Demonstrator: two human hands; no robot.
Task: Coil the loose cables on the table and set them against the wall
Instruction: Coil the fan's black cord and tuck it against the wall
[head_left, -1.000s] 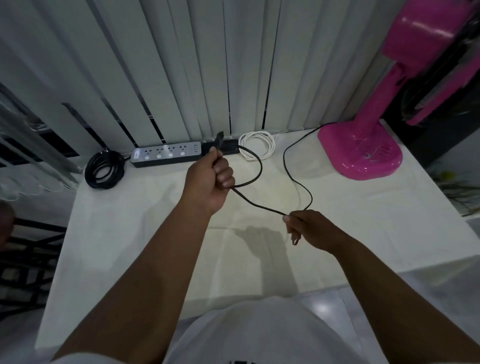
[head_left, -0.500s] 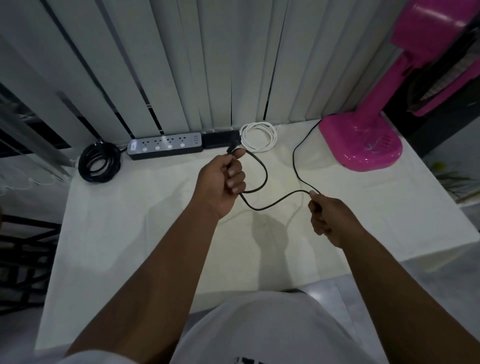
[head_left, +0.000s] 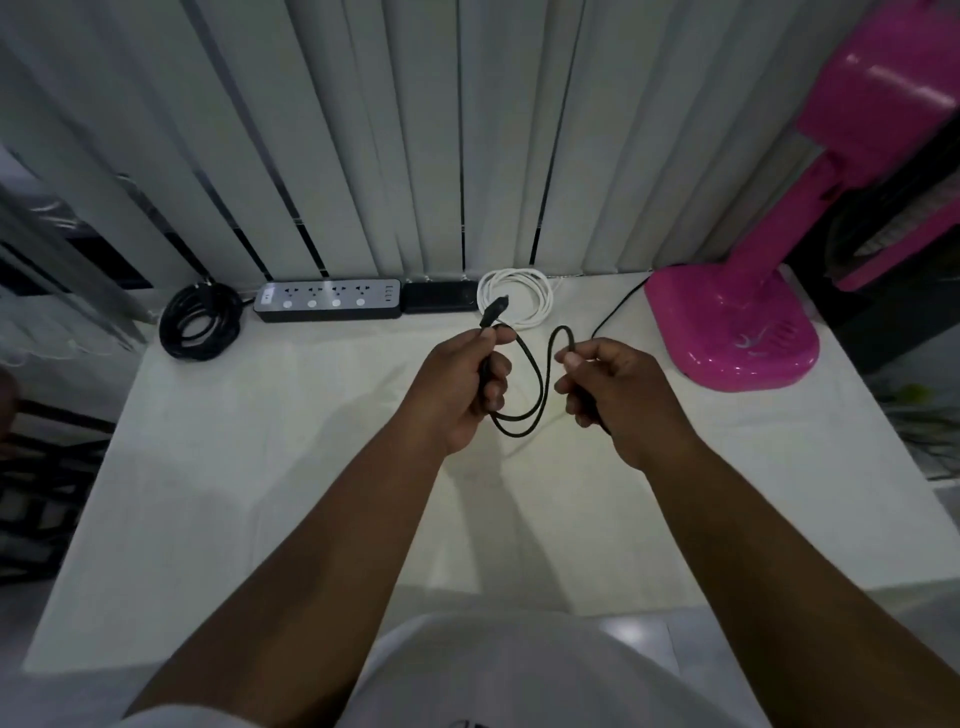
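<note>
Black cable (head_left: 543, 382) is looking matt, rubbery. Table (head_left: 260, 467) is showing a smooth, matt off-white top. Pink fan base (head_left: 737, 332) is reading as glossy plastic. Power strip (head_left: 328, 300) is looking like satin plastic. Blinds (head_left: 415, 130) are looking matt.

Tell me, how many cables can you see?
3. A black coil lies at the table's back left, a white coil sits by the blinds, and a black cable is held in both hands. More may be hidden.
</note>
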